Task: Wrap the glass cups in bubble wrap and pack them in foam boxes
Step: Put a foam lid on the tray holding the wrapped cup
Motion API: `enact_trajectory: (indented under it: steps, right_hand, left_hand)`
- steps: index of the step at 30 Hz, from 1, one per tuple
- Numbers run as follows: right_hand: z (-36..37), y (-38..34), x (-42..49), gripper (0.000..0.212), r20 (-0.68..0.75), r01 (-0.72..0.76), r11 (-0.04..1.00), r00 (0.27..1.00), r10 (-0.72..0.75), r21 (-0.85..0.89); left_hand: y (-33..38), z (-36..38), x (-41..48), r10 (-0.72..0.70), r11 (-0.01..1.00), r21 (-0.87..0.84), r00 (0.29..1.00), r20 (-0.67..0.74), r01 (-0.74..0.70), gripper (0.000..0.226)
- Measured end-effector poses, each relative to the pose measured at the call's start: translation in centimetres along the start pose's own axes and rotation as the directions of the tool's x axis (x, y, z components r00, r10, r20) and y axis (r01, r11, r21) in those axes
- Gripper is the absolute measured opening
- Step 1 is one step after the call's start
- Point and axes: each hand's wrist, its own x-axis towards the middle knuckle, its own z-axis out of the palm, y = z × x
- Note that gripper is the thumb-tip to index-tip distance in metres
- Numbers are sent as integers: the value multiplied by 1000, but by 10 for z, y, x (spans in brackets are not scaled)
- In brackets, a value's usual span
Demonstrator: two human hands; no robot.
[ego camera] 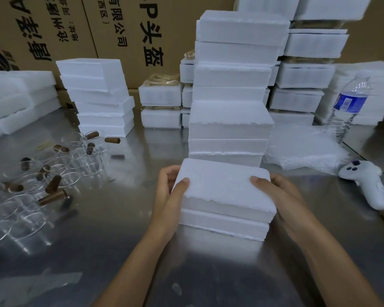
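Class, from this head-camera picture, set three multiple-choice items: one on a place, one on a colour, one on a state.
1. Where does the water bottle stand?
A. among the cups
B. right of the tall foam stack
C. in front of the hands

2. What colour is its label?
A. red
B. green
C. blue

3. The nearest foam box is:
A. gripped by both hands
B. untouched
C. held by one hand

Answers:
1. B, the bottle stands at the far right, past the stack.
2. C, a blue band wraps the bottle.
3. A, the left hand and right hand clasp its two sides.
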Motion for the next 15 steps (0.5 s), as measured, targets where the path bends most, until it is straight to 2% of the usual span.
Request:
enact_trajectory:
  steps: [4, 9, 13, 15]
  right_hand:
    - [1, 3, 1, 26, 0, -61, 997, 998, 61, 37]
    - [-1, 5, 3, 30, 34, -79, 997, 996, 78, 15]
    - [-4, 0, 2, 35, 6, -52, 994, 999, 53, -97]
    - [-6, -1, 2, 44, 19, -87, 980, 996, 92, -177]
  left_hand:
    - [0, 0, 2, -43, 998, 50, 997, 71, 39, 35]
    - [1, -2, 2, -117, 988, 109, 990, 78, 108, 32]
    - [5, -6, 1, -166, 985, 70, 981, 99, 159, 32]
    - [4, -7, 1, -249, 968, 2, 965, 79, 249, 43]
